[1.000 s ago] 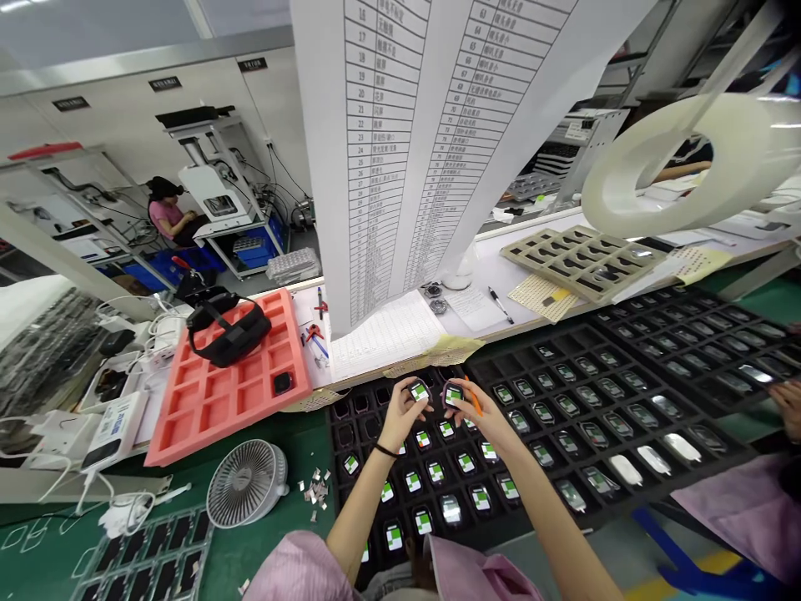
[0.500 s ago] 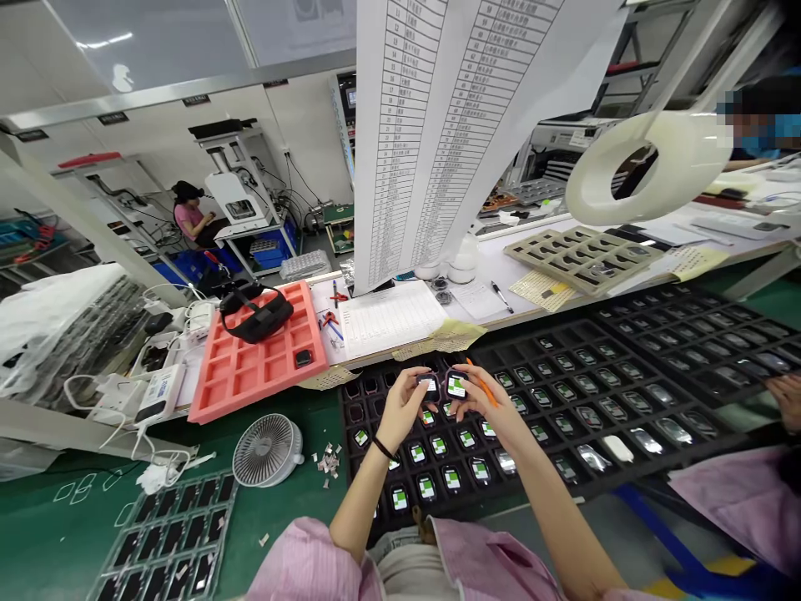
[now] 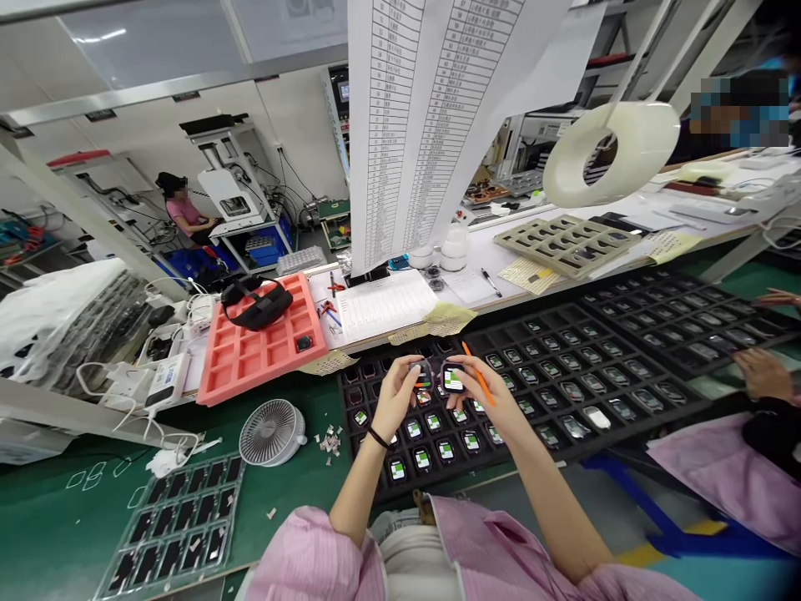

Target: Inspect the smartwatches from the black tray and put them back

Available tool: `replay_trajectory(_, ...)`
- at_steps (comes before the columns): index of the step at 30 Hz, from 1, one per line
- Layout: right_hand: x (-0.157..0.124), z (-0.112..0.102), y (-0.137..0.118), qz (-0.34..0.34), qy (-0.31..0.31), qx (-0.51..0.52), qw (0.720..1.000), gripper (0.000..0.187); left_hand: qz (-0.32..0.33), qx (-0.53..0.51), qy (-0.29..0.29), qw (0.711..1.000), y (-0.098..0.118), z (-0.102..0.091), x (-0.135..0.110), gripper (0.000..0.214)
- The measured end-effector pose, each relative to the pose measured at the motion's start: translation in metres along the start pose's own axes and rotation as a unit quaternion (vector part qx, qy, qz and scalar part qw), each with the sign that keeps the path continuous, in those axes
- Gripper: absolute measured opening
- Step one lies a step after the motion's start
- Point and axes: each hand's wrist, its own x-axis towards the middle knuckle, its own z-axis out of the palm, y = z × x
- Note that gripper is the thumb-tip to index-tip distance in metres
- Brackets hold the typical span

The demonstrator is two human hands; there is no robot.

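Note:
My left hand [image 3: 394, 399] pinches a small dark square device [image 3: 422, 373], likely a smartwatch body, turned partly edge-on. My right hand [image 3: 481, 391] holds a matching device [image 3: 452, 378] with a lit green-and-white label, plus an orange stylus [image 3: 481, 382] between its fingers. The two devices are close together but apart. Both hands hover over a black compartment tray [image 3: 531, 392] holding several similar devices with labels. My fingers hide part of each device.
A co-worker's hand [image 3: 763, 373] rests over the trays at right. A pink foam tray [image 3: 263, 342] stands beyond, with a black strap on it. A small white fan [image 3: 272, 432] sits on the green mat. A printed list [image 3: 425, 125] and a tape roll [image 3: 610, 154] hang above.
The whole view has shifted slightly as my head moved. The left-hand device has turned more edge-on. More of the co-worker's hand now shows at right.

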Motion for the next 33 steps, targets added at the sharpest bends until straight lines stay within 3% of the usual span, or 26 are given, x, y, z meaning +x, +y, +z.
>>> replay_trajectory(29, -0.029, 0.007, -0.005, -0.001, -0.023, 0.02, 1.0, 0.037, 0.01, 0.0, 0.002, 1.0, 0.015, -0.001, -0.036, 0.042)
replay_trajectory(33, -0.031, 0.007, -0.009, -0.007, -0.024, 0.023, 0.999, 0.036, 0.03, -0.031, -0.046, 0.998, 0.024, -0.007, -0.043, 0.053)
